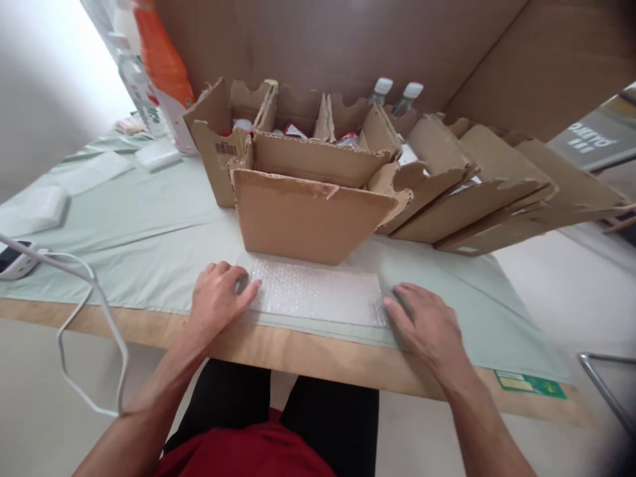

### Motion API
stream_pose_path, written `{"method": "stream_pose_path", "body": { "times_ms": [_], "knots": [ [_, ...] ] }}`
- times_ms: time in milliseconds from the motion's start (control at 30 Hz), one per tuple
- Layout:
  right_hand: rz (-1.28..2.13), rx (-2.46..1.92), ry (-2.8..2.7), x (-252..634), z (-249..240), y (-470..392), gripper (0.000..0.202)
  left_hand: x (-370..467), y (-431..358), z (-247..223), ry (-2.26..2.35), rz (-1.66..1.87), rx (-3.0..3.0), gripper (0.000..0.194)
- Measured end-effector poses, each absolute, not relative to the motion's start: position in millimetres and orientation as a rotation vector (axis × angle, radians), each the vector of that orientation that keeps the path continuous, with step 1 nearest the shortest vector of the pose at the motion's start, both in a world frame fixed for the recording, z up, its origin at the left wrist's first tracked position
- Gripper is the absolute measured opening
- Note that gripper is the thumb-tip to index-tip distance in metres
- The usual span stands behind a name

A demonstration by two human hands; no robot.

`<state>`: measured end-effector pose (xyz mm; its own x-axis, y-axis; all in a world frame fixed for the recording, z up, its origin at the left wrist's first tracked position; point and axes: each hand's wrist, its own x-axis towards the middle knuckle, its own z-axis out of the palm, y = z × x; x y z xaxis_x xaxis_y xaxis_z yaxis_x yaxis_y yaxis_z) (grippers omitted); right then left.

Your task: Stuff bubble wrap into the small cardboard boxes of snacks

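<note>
Bubble wrap (318, 291) sheet is lying flat on the pale green cloth (149, 232), right in front of the nearest cardboard box (308, 215) and close to the table's wooden edge (298, 354). Left hand (216, 298) sits on the sheet's left end, fingers spread flat and pressing down, not clenched around anything. Right hand (427, 324) does the same at the right end, though it's a bit blurry there, so I can't swear whether the fingertips are on the plastic or just off it on the cloth. To smooth a sheet like this well, I'd say keep both palms low and press evenly outward from the middle so it doesn't bunch or slide toward the box. Behind the box there's a row of more open cartons (477, 179), a couple of capped bottles (395, 96) poking up, and a white cable (94, 305) looping off to the left.
</note>
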<state>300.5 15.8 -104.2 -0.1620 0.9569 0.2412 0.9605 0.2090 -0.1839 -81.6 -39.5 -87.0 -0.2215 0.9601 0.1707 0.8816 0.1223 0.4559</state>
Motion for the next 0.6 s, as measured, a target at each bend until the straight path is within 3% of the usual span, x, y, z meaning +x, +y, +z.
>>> {"method": "stream_pose_path", "body": {
  "times_ms": [100, 267, 333, 467, 533, 600],
  "knots": [
    [0.104, -1.795, -2.171, 274, -105, 18, 0.045, -68, -34, -86, 2.183, 0.573, 1.874, 0.023],
    [0.390, -1.659, -1.993, 257, -90, -1, 0.031, -44, -39, -84, 2.049, 0.695, 1.836, 0.010],
    [0.510, -1.666, -1.864, 258, -80, -13, 0.030, -43, -50, -80, 1.989, 0.792, 1.780, 0.015],
    [0.678, -1.575, -1.677, 261, -47, -29, 0.053, -54, -69, -51, 1.683, 1.243, 1.656, 0.057],
    [0.640, -1.434, -1.619, 258, -20, -29, 0.067, -61, -69, -23, 1.563, 1.490, 1.751, 0.051],
    [0.475, -1.226, -1.576, 249, 11, -20, 0.068, -68, -57, 9, 1.560, 1.743, 1.924, 0.031]
  ]
}}
